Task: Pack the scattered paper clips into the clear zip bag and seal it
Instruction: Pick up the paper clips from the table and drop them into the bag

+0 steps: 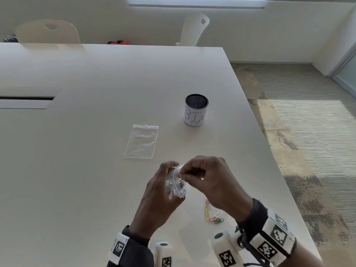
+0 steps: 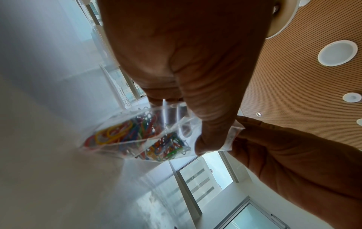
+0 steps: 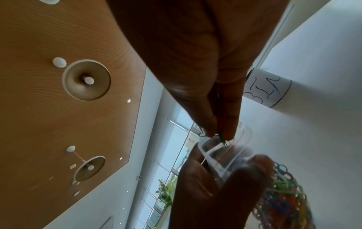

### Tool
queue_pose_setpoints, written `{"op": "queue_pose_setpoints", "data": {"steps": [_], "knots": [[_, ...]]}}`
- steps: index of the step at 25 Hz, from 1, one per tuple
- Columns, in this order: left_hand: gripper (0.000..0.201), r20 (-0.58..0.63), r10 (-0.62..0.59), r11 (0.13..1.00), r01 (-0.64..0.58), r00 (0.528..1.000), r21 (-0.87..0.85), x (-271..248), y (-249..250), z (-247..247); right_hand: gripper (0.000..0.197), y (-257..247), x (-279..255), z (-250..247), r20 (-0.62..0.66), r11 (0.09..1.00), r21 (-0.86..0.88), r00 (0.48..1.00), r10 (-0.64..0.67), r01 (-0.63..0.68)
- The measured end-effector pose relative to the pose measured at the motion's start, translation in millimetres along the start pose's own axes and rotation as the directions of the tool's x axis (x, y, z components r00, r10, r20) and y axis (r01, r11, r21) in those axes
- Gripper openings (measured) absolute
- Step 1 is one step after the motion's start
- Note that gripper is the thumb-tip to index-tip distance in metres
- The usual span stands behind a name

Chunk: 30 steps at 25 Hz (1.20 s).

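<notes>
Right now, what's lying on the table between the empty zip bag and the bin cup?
Nothing: in the head view the table is bare between the empty zip bag and the bin cup.

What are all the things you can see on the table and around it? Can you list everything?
Zip bag with clips: one, clear, held above the table, mouth open.
Loose paper clips: several, mixed colours, on the table under the right wrist.
Spare zip bag: one, clear, flat, empty.
Mesh cup: one, black with white label, upright, far right.
Table: one, white.
Chairs: two, white, behind the table.
Left hand: holds the bag.
Right hand: pinches clips at the bag's mouth.
</notes>
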<state>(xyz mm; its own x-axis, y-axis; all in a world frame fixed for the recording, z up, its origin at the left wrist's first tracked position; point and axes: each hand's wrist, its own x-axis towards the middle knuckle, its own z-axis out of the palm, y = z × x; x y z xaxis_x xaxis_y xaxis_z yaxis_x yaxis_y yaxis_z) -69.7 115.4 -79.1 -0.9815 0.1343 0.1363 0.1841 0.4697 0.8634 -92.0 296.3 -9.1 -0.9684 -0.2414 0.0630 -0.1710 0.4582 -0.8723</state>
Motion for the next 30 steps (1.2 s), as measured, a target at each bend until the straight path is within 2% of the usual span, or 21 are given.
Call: {"op": "queue_pose_setpoints", "data": {"steps": [4, 6, 8, 9, 10, 12, 13, 15, 17, 19, 23, 25, 27, 29, 30], "knots": [[0.064, -0.007, -0.002, 1.0, 0.002, 1.0, -0.006, 0, 1, -1, 0.012, -4, -2, -8, 0.025, 0.999, 0.033, 1.0, -0.006, 0.006], [0.061, -0.003, 0.003, 1.0, -0.003, 1.0, -0.017, 0, 3, -2, 0.012, -3, -4, -17, -0.034, 0.999, -0.016, 0.999, -0.036, 0.035], [0.06, 0.0, 0.01, 1.0, -0.01, 1.0, -0.029, 0, 3, -2, 0.005, 8, -8, -31, -0.059, 0.994, -0.106, 0.998, -0.013, 0.007], [0.061, 0.002, 0.008, 0.999, -0.008, 1.0, -0.034, 0, 2, -2, 0.017, 16, -13, -38, -0.021, 0.981, -0.186, 0.999, 0.049, -0.052], [0.062, 0.004, 0.004, 0.999, -0.004, 1.0, -0.039, 0, 1, -2, 0.039, 26, -19, -43, 0.045, 0.947, -0.297, 0.989, 0.144, -0.124], [0.063, 0.012, -0.002, 0.999, 0.002, 1.0, -0.047, 0, 0, -2, 0.084, 44, -35, -46, 0.15, 0.797, -0.55, 0.909, 0.389, -0.25], [0.063, 0.015, -0.002, 0.999, 0.003, 1.0, -0.051, 0, 0, -2, 0.097, 50, -44, -46, 0.162, 0.724, -0.634, 0.869, 0.467, -0.271], [0.063, 0.021, -0.006, 0.998, 0.007, 1.0, -0.055, 0, 0, -1, 0.104, 57, -60, -41, 0.168, 0.667, -0.689, 0.832, 0.529, -0.285], [0.064, 0.033, -0.012, 0.998, 0.014, 0.999, -0.056, 1, 0, 1, 0.098, 59, -67, -33, 0.17, 0.675, -0.668, 0.82, 0.547, -0.312], [0.065, 0.044, -0.016, 0.998, 0.018, 0.999, -0.057, 1, 0, 3, 0.084, 60, -65, -25, 0.153, 0.697, -0.634, 0.829, 0.537, -0.335], [0.065, 0.048, -0.006, 0.999, 0.009, 0.999, -0.048, 2, 0, 4, 0.049, 66, -47, -13, 0.109, 0.794, -0.514, 0.894, 0.435, -0.324], [0.064, 0.044, -0.007, 0.999, 0.009, 0.999, -0.046, 1, 0, 3, 0.043, 70, -39, -13, 0.092, 0.829, -0.474, 0.92, 0.38, -0.295], [0.064, 0.038, -0.006, 0.999, 0.008, 0.999, -0.043, 0, 1, 2, 0.059, 69, -36, -17, 0.119, 0.843, -0.469, 0.927, 0.357, -0.264], [0.064, 0.031, -0.006, 0.999, 0.008, 0.999, -0.04, -1, 1, 1, 0.094, 66, -36, -21, 0.198, 0.815, -0.542, 0.912, 0.36, -0.204], [0.064, 0.028, -0.007, 0.999, 0.008, 1.0, -0.04, -1, 1, 1, 0.104, 65, -37, -21, 0.23, 0.789, -0.593, 0.904, 0.361, -0.164]]}}
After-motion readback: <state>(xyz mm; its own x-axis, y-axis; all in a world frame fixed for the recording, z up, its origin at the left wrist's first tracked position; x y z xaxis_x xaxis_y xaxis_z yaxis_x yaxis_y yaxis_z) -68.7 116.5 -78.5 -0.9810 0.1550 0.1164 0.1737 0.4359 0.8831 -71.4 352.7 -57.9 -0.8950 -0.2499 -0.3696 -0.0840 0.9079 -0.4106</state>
